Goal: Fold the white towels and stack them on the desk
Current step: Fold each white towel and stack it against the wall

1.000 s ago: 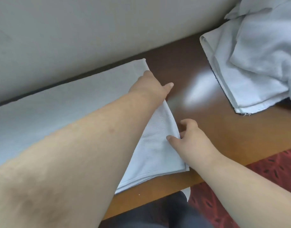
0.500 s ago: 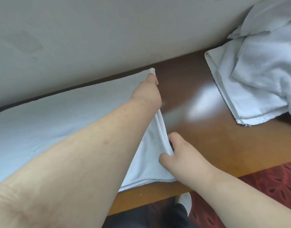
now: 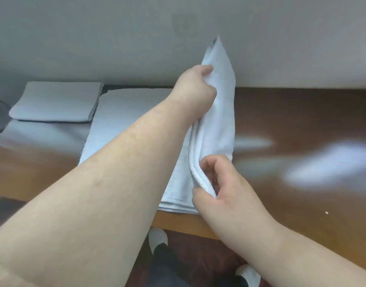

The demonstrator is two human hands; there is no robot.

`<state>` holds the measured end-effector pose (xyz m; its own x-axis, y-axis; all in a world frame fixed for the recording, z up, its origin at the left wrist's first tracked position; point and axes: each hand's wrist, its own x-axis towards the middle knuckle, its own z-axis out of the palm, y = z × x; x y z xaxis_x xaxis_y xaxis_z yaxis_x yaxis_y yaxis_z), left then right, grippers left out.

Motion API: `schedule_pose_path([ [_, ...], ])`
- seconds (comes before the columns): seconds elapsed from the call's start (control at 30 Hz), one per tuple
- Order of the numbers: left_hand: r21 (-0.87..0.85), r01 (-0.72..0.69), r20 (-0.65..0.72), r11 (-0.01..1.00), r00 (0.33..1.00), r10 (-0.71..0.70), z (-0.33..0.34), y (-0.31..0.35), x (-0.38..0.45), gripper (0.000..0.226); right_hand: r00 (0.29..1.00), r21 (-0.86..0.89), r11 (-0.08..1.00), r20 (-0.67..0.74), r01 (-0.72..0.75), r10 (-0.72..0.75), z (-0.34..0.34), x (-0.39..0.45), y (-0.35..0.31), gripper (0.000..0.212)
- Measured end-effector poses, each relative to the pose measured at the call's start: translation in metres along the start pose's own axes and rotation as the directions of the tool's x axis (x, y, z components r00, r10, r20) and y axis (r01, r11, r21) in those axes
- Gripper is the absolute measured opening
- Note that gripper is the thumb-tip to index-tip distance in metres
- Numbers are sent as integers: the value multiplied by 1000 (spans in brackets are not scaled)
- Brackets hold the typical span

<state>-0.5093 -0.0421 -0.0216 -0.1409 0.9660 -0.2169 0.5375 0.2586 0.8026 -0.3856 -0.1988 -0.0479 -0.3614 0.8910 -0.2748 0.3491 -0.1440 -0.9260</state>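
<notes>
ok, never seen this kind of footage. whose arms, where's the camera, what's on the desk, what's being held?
There is no machine here: a person works with two bare hands. The single camera sits on the person's head and looks forward and down, so the arms come in from the bottom of the picture.

The surface is a brown wooden desk against a pale wall. A white towel lies spread on it, and its right end is lifted up. The left hand holds that raised end near the far corner; the right hand pinches the layered edge nearer the person. Both have a grip on the same towel, apparently to fold that end over.

At the far left lies a folded towel, already done. Below the desk edge you can see red carpet and the person's feet.
</notes>
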Motion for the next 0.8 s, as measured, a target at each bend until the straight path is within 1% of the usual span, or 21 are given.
schedule_pose_path([
  [0.1, -64, 1, -46, 998, 999, -4, -61, -33, 0, 69, 998, 17, 999, 45, 38, -39, 47, 18, -24, 23],
  [0.17, -102, -3, -70, 995, 998, -4, -98, -59, 2, 70, 995, 3, 998, 78, 57, -57, 81, 32, -38, 22],
  [0.27, -167, 5, -71, 986, 997, -18, -148, -104, 9, 72, 989, -42, 995, 125, 89, -83, 131, 54, -54, 19],
  [0.4, -197, 76, -66, 978, 994, -90, -197, -163, 27, 73, 981, -108, 991, 187, 80, -59, 188, 88, -65, 19],
  [0.53, -237, 194, -34, 952, 978, -207, -216, -225, 51, 68, 969, -177, 984, 245, 24, 21, 234, 122, -56, 19],
  [0.67, -177, 284, 0, 942, 958, -288, -214, -271, 66, 65, 955, -238, 968, 259, -84, 147, 272, 151, -38, 17],
  [0.73, -154, 275, -31, 949, 959, -283, -208, -281, 68, 63, 940, -275, 953, 271, -129, 205, 283, 157, -28, 26],
  [0.8, -119, 259, -79, 958, 960, -269, -202, -286, 70, 62, 923, -321, 939, 310, -123, 227, 287, 159, -24, 43],
])
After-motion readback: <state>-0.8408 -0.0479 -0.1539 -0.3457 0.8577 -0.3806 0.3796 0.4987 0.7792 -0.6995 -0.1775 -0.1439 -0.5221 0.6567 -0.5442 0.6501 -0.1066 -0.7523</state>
